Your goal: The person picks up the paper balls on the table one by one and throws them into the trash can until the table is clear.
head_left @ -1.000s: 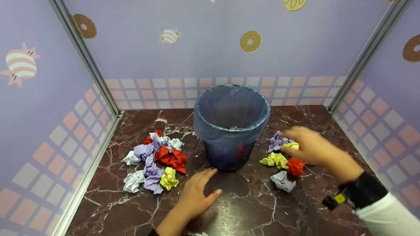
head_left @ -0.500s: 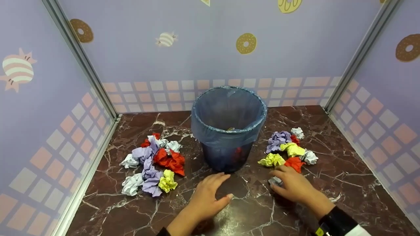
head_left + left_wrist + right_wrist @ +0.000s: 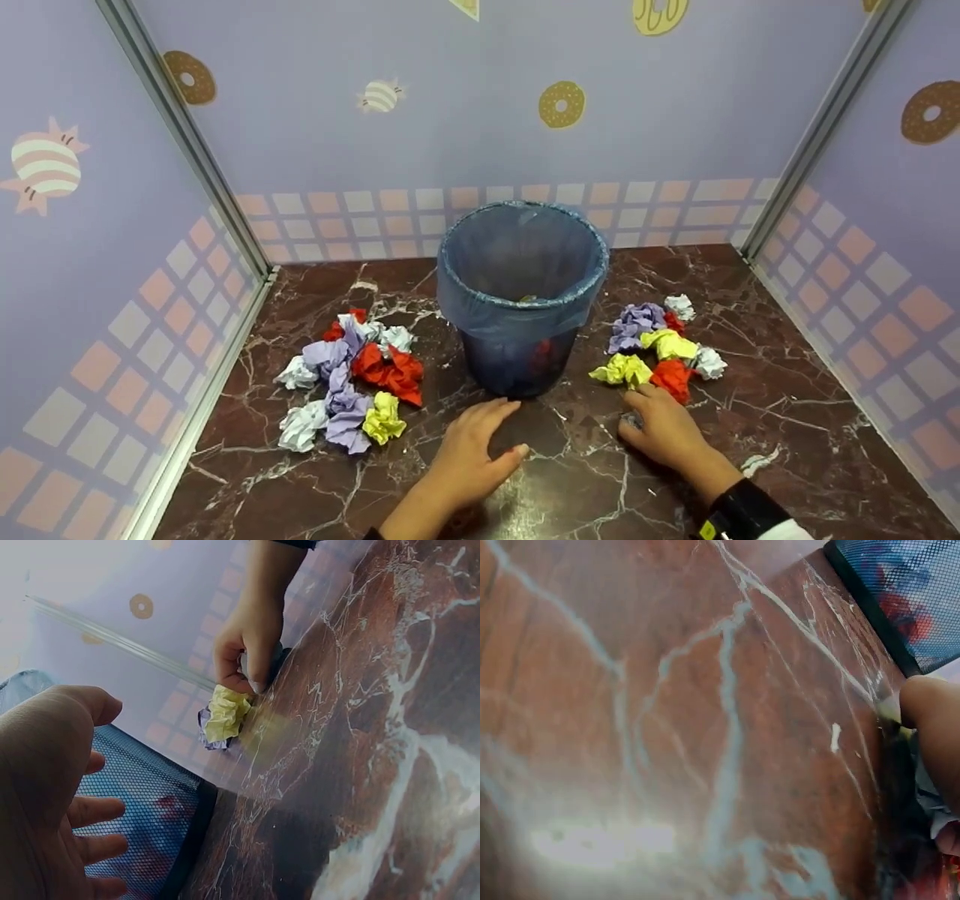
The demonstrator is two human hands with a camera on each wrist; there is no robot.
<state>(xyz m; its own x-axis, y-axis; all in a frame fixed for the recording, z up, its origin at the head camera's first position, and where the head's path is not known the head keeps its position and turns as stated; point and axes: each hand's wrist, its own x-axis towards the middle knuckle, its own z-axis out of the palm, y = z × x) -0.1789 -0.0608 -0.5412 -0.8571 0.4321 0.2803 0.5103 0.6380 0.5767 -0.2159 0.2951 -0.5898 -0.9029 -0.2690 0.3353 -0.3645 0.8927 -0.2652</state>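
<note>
My right hand (image 3: 664,429) curls round a grey crumpled paper ball (image 3: 632,420) on the table, at the near end of the right-hand pile. In the left wrist view its thumb and fingers close about the paper, which is mostly hidden. A red paper ball (image 3: 671,379) and a yellow one (image 3: 621,370) lie just beyond the fingers. My left hand (image 3: 469,454) is held low in front of the bin (image 3: 517,352), fingers extended, thumb apart, holding nothing. The mesh bin has a blue bag liner folded over its rim, and bits of paper show inside.
Left of the bin lies a heap of crumpled paper: white (image 3: 302,425), purple (image 3: 347,420), red (image 3: 390,371) and yellow (image 3: 384,418). More purple (image 3: 636,326), yellow and white balls sit at right. Patterned panels (image 3: 337,135) wall in the marbled table (image 3: 570,480) on three sides.
My right hand has come down from above the right-hand pile towards me, onto the grey paper ball, and closed round it. The left hand has shifted slightly right, still extended.
</note>
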